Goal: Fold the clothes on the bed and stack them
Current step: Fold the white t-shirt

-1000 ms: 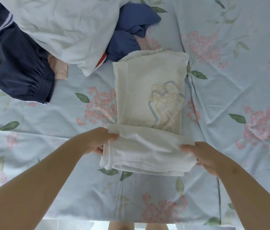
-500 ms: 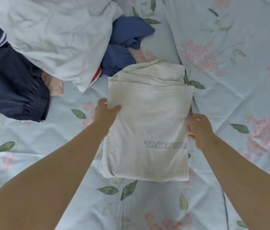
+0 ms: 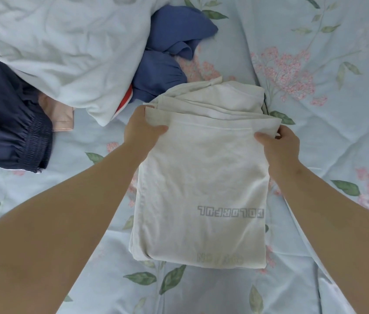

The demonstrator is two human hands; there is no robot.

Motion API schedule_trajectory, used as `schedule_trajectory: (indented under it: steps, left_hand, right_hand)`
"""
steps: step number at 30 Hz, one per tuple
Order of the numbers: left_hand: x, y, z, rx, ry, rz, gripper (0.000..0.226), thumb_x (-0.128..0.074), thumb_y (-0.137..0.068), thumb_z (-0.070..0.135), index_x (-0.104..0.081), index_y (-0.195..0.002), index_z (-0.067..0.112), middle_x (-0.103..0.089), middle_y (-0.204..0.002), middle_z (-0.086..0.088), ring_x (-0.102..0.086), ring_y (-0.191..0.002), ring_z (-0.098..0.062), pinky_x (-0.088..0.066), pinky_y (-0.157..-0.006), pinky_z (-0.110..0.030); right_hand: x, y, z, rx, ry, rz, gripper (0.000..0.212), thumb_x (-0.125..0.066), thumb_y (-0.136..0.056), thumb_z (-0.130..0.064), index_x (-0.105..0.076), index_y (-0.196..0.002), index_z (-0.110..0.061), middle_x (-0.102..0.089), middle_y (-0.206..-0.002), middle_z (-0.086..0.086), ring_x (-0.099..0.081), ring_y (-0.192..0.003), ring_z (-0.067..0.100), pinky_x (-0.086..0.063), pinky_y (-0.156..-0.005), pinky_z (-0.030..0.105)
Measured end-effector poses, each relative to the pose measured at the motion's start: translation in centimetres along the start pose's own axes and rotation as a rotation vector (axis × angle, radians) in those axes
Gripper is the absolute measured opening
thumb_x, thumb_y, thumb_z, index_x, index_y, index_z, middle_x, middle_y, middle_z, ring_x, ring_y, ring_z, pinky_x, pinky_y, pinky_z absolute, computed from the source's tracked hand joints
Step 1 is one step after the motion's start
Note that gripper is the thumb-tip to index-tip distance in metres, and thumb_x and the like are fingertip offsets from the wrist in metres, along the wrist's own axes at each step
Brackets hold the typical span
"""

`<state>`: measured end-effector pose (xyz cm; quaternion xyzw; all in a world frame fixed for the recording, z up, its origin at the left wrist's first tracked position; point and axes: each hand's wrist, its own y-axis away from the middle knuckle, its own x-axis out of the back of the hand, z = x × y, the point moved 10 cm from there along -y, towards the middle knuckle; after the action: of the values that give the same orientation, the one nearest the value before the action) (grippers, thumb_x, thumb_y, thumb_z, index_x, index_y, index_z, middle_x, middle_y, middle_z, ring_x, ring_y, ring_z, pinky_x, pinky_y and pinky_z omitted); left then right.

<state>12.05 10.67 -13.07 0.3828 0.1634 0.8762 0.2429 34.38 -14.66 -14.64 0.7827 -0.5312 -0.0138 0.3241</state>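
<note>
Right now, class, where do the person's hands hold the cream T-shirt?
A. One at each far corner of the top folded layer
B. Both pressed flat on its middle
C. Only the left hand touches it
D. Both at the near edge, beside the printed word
A: the left hand and the right hand each grip a far corner of the cream T-shirt, well away from the grey lettering nearer the person.

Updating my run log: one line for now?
fold: cream shirt | left hand: grips far corner | right hand: grips far corner
</note>
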Motion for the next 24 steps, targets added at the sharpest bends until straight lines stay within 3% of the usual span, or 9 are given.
schedule_trajectory:
  steps: [3,8,13,16,20,24]
  left_hand:
    - [0.3,-0.6,1.3,-0.102,-0.136,0.032,0.044,-0.069,-0.081,0.020,-0.052,-0.121,0.023,-0.055,-0.112,0.002,-0.052,-0.102,-0.022,-0.050,-0.082,-0.036]
    - [0.0,-0.9,3.2,-0.249,-0.285,0.041,0.055,-0.068,-0.081,0.020,-0.046,-0.132,0.025,-0.056,-0.111,0.000,-0.052,-0.104,-0.022,-0.046,-0.081,-0.034]
    - [0.4,-0.7,4.9,-0.354,-0.423,0.088,0.034,-0.065,-0.086,0.028,-0.062,-0.120,0.022,-0.054,-0.097,-0.002,-0.053,-0.100,-0.025,-0.047,-0.081,-0.036]
    - [0.8,0.1,5.4,-0.446,-0.472,0.118,0.032,-0.065,-0.087,0.022,-0.063,-0.120,0.020,-0.051,-0.110,-0.006,-0.050,-0.100,-0.023,-0.045,-0.080,-0.034]
    - [0.6,0.3,5.3,-0.475,-0.484,0.052,0.025,-0.064,-0.089,0.019,-0.066,-0.112,0.011,-0.054,-0.112,-0.009,-0.053,-0.097,-0.023,-0.040,-0.079,-0.027]
    - [2.2,0.4,5.8,-0.396,-0.361,0.011,0.018,-0.066,-0.087,0.024,-0.067,-0.101,0.013,-0.064,-0.092,0.002,-0.054,-0.085,-0.014,-0.039,-0.077,-0.022]
  right_hand:
    - [0.0,0.0,-0.2,0.027,0.005,-0.017,0.011,-0.064,-0.082,-0.010,-0.056,-0.089,-0.010,-0.051,-0.072,-0.003,-0.047,-0.070,0.015,-0.040,-0.061,0.025]
    - [0.0,-0.2,-0.2,0.031,0.019,-0.039,0.010,-0.064,-0.082,-0.011,-0.057,-0.088,-0.010,-0.049,-0.071,-0.003,-0.045,-0.069,0.014,-0.040,-0.065,0.030]
    - [0.2,-0.3,-0.2,0.066,0.028,-0.048,0.011,-0.066,-0.079,-0.019,-0.059,-0.078,-0.010,-0.048,-0.069,0.001,-0.046,-0.071,0.019,-0.042,-0.068,0.033]
    - [0.4,-0.3,0.0,0.072,0.037,-0.056,0.021,-0.065,-0.078,-0.023,-0.051,-0.068,-0.011,-0.040,-0.063,0.002,-0.039,-0.068,0.020,-0.036,-0.064,0.034]
    - [0.7,-0.3,-0.3,0.122,0.143,-0.055,0.040,-0.064,-0.085,-0.021,-0.036,-0.058,-0.016,-0.032,-0.054,-0.002,-0.031,-0.059,0.018,-0.028,-0.061,0.031]
    - [1.4,0.1,-2.2,0.226,0.268,-0.041,0.035,-0.064,-0.087,-0.022,-0.048,-0.066,0.001,-0.036,-0.056,0.001,-0.035,-0.061,0.017,-0.029,-0.061,0.028]
